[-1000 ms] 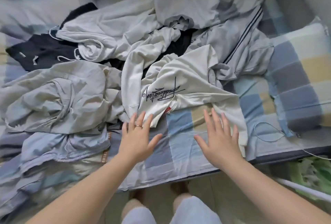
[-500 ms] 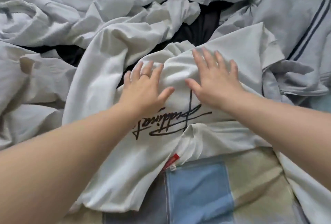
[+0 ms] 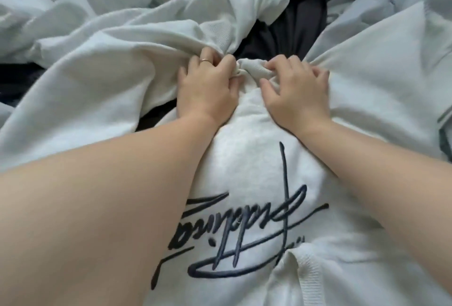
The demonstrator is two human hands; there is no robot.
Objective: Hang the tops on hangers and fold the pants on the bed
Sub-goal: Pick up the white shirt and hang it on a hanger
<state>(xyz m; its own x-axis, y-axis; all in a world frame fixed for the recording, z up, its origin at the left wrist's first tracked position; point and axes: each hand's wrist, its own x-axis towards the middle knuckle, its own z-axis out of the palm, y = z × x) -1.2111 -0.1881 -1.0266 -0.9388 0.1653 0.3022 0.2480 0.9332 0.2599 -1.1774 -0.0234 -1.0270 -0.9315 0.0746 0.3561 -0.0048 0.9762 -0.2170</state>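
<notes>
A white top (image 3: 256, 166) with dark script lettering fills the middle of the head view, lying on the clothes pile. My left hand (image 3: 208, 88), wearing a ring, and my right hand (image 3: 296, 93) sit side by side on its far part. Both have their fingers curled into a bunched ridge of the white fabric between them. My forearms cover the lower left and right of the top. No hanger is in view.
Crumpled pale grey and white garments (image 3: 97, 7) crowd the left and the back. A black garment (image 3: 298, 27) lies just beyond my hands. More pale grey cloth (image 3: 403, 0) rises at the right. The bed sheet is hidden by clothes.
The camera and both hands moved forward over the white top. The hands went from flat with spread fingers to curled, bunching the fabric between them.
</notes>
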